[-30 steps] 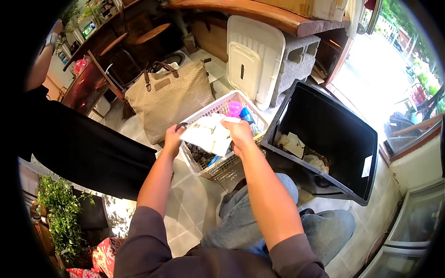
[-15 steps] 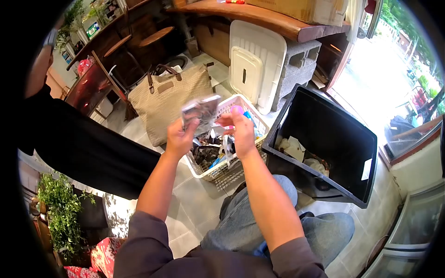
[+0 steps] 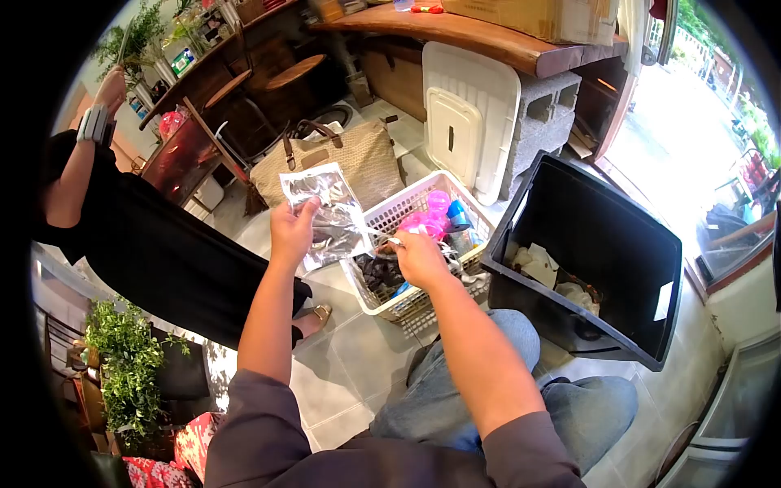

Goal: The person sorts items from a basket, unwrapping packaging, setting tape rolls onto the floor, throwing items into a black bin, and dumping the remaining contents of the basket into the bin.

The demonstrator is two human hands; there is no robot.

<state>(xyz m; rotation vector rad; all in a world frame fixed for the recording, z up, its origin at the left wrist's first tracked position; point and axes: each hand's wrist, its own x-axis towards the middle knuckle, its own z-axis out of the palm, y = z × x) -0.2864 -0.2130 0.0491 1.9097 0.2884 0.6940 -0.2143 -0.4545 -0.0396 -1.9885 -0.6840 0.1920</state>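
Observation:
My left hand (image 3: 293,233) is closed on the edge of a shiny silver foil pouch (image 3: 335,218), its thumb lying on the front. The pouch is held up flat, partly in front of the beige bag and the basket. My right hand (image 3: 421,260) is closed over the basket, beside the pouch's right edge. A thin whitish piece shows at its fingertips; what it is I cannot tell. Below is a white plastic basket (image 3: 368,307) holding a bright pink item (image 3: 425,225), a blue item (image 3: 458,216) and dark crumpled pieces (image 3: 376,270).
A large black bin (image 3: 521,281) with some scraps inside stands to the right. Behind the basket are a woven beige bag (image 3: 350,159) and white lids (image 3: 472,98) leaning on concrete blocks (image 3: 547,114). Another person in black (image 3: 171,236) stands close on the left.
The foil pouch, blurred and tilted before, now faces me spread flat, farther left of the right hand. My right hand is lower over the basket. The other person's raised hand has come into view.

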